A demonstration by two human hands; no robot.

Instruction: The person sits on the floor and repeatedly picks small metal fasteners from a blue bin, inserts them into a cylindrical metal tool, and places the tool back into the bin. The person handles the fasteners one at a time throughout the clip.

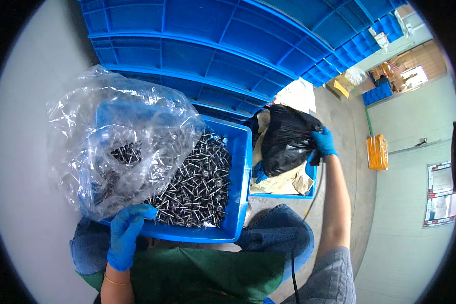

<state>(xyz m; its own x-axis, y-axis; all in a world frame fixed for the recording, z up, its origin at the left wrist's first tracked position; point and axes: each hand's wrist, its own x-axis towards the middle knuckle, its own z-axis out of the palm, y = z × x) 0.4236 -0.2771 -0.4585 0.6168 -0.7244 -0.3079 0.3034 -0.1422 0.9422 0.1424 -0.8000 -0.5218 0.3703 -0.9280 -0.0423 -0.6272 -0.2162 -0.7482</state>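
Right hand (324, 142), one: blue-gloved, fingers closed on a black plastic bag (289, 139), which we find over a paper-lined crate (312, 171) to the right. Left hand (125, 233), one: gloved, fingers bent at the near rim of a blue bin (242, 190); whether it pinches anything, we cannot tell. Loose fasteners (196, 195): many, in the bin. Clear plastic bag (129, 126), one: crumpled across the bin's left part. Risks, in our judgement: the black film tearing under a one-handed pull; the clear film, if snagged, flinging fasteners over the rim.
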